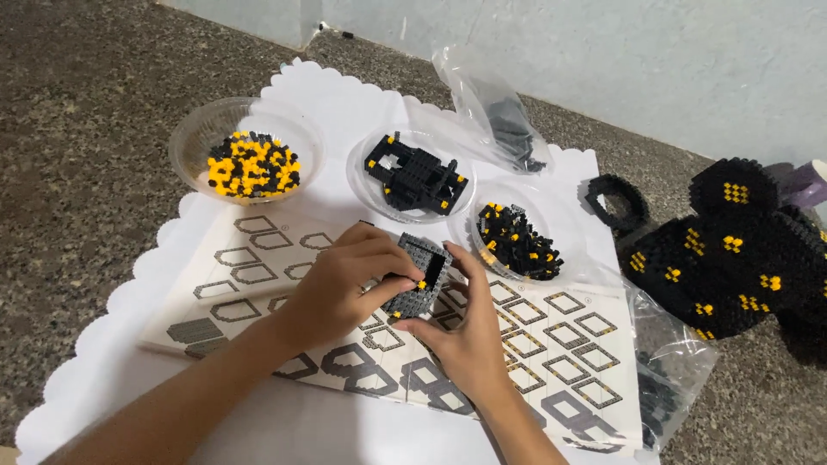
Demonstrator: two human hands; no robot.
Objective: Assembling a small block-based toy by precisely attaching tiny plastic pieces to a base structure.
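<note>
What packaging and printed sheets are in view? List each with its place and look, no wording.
Clear plastic bag: at the back beside the wall, crumpled, with dark pieces inside.
Second clear bag: at the right edge of the sheet, with dark pieces inside.
Instruction sheet: flat under both hands, white with grey and black outline diagrams.

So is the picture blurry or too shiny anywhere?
Head view: soft, even light with weak shadows; the left hand and right hand look slightly smeared around the grey brick piece; the plastic bag shows mild glare; the big black model is dark and low in detail.
</note>
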